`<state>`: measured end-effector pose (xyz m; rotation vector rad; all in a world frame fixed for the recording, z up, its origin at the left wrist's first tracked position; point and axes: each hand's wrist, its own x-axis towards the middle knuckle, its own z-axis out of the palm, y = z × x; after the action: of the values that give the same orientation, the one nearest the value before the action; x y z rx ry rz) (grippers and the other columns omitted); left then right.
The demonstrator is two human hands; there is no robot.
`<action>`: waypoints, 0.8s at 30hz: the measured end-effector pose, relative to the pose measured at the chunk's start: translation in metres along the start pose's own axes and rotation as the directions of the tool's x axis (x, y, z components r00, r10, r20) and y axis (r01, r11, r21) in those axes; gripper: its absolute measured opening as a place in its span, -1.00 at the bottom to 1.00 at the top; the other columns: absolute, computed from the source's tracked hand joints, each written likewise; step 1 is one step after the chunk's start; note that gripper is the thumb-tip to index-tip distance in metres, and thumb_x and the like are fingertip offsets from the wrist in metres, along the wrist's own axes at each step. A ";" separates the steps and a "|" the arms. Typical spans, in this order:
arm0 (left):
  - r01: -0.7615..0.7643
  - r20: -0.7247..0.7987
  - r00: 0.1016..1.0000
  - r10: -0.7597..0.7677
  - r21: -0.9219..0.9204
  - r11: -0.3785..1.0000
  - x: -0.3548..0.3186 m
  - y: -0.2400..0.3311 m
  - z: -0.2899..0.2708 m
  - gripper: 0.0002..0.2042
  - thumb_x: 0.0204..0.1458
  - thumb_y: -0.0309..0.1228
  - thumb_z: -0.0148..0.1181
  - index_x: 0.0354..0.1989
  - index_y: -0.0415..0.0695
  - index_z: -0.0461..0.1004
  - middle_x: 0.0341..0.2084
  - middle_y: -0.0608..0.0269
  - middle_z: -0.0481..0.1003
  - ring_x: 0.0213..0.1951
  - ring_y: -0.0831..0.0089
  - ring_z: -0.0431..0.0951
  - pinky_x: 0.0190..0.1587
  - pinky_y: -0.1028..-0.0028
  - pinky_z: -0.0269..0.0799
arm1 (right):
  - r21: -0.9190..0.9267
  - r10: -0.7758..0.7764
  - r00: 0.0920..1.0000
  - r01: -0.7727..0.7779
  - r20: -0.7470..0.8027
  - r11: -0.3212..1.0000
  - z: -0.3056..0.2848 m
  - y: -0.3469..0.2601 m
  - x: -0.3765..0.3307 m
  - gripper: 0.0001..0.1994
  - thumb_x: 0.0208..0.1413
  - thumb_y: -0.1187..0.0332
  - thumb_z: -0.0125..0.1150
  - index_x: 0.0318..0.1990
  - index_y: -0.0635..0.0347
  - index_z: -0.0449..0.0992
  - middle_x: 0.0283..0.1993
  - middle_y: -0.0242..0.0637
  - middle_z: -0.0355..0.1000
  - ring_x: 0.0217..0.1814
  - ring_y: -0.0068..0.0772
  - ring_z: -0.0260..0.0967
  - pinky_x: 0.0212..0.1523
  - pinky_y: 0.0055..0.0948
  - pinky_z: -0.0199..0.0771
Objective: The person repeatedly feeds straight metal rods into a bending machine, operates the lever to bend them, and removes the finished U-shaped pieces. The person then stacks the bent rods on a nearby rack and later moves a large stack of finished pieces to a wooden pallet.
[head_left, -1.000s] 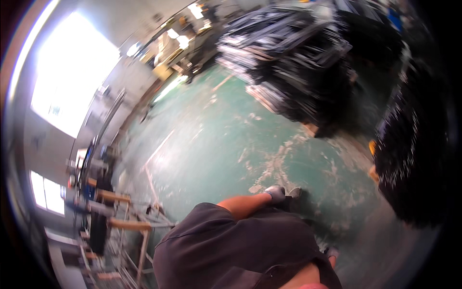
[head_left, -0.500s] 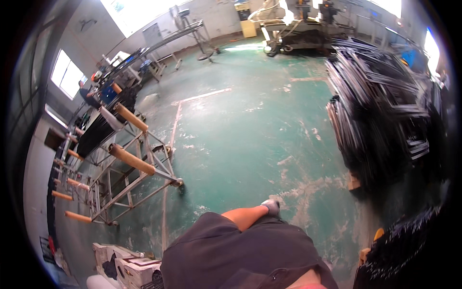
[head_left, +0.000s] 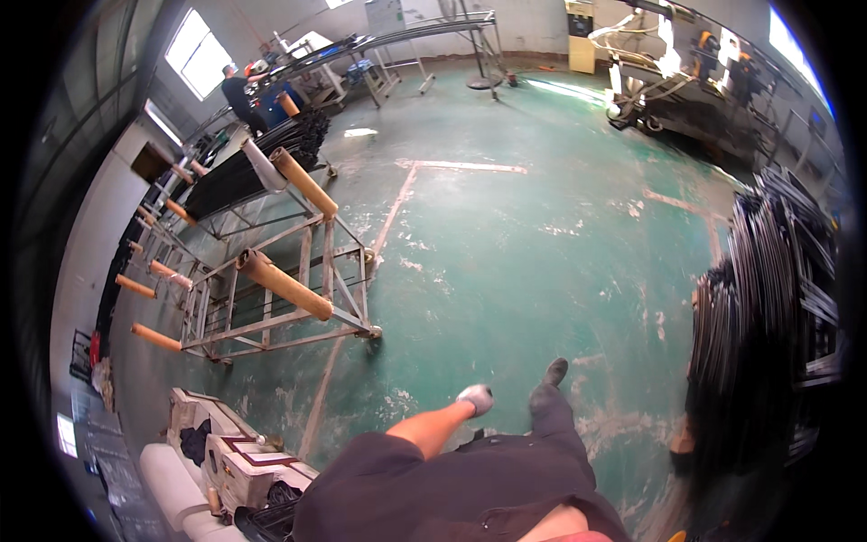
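Note:
Neither of my hands shows in the head view. At the lower edge there is a small patch of bare skin with something pinkish-red below it; I cannot tell which part of me it is. Dark clothing fills the bottom middle. Beyond it my feet are in stride, a light shoe on the left and a dark shoe farther forward on the right. Ahead on the left stands a metal frame cart with tan padded rollers sticking out.
Black metal frames are stacked at the right. Pale boxes and a white roll lie at the lower left. A long bench and a machine stand far back. A person works at the far left. Green floor carries painted lines.
The view has swung left, so cart, bench and frame stack sit farther right. The dark shoe has come into sight ahead of the light one.

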<state>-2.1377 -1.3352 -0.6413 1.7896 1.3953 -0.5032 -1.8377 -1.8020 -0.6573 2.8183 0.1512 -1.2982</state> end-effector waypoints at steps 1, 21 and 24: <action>0.001 -0.001 1.000 -0.001 0.005 1.000 0.004 -0.010 0.007 -0.64 0.13 -0.29 0.09 0.01 -0.07 0.71 0.03 -0.08 0.67 0.12 -0.02 0.67 0.19 0.12 0.57 | -0.050 -0.020 1.000 0.021 0.014 0.999 -0.010 -0.019 0.015 -0.71 0.23 0.15 0.16 -0.04 -0.07 0.75 -0.01 -0.30 0.69 0.02 -0.22 0.62 0.07 -0.18 0.60; 0.082 -0.405 0.868 -0.288 -0.455 0.887 0.186 -0.051 -0.304 -0.60 0.21 -0.06 0.13 0.07 0.04 0.69 0.01 -0.10 0.66 0.16 -0.08 0.62 0.26 0.10 0.53 | 0.246 -0.629 0.750 0.662 -0.207 0.708 -0.226 -0.774 0.117 -0.76 0.13 0.31 0.38 -0.16 0.32 0.69 -0.39 -0.24 0.63 -0.36 -0.37 0.57 -0.25 -0.33 0.58; 0.147 -0.269 0.920 -0.285 -0.437 0.887 0.240 -0.084 -0.317 -0.66 0.14 -0.12 0.16 -0.03 0.07 0.74 0.00 -0.03 0.68 0.15 0.02 0.64 0.25 0.15 0.53 | 0.280 -0.616 0.763 0.645 -0.194 0.711 -0.222 -0.846 0.116 -0.76 0.13 0.30 0.38 -0.14 0.27 0.71 -0.36 -0.17 0.66 -0.30 -0.35 0.61 -0.19 -0.31 0.61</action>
<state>-2.1911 -0.9325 -0.6503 1.4168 1.7950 -0.0080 -1.6819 -0.9363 -0.5934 3.2565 1.1033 -1.3955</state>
